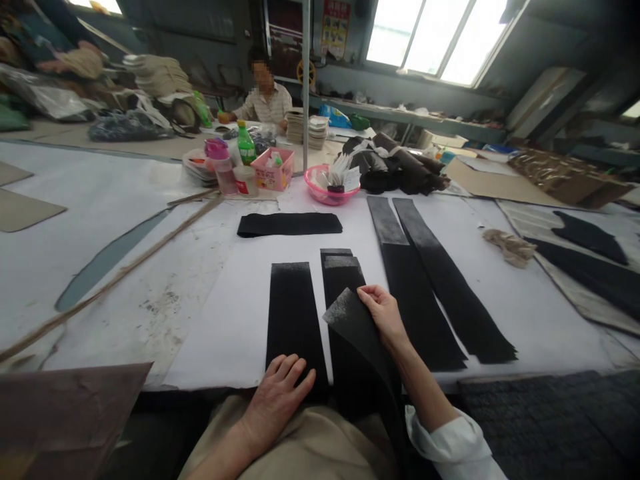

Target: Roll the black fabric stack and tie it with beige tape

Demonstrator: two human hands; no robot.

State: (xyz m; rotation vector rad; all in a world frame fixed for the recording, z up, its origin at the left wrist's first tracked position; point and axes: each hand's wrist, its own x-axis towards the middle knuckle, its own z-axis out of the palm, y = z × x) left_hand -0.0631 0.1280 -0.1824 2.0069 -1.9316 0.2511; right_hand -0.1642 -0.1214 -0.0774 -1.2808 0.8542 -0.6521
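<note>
My right hand [383, 313] pinches the top end of a black fabric strip [357, 327] and bends it up off a small stack of black strips [340, 273] on the white table [150, 280]. My left hand [277, 393] lies flat, fingers stretched, on the near end of another black strip [293, 313] at the table's front edge. Two long black strips [430, 287] lie to the right, and a folded black piece [290, 224] lies across farther back.
A pink bowl [331, 190], a pink basket [273, 170], a green bottle [245, 143] and cups stand mid-table by a metal pole [305, 87]. A person sits at the far side. A long wooden stick [115, 273] lies at left; cardboard and dark fabric lie right.
</note>
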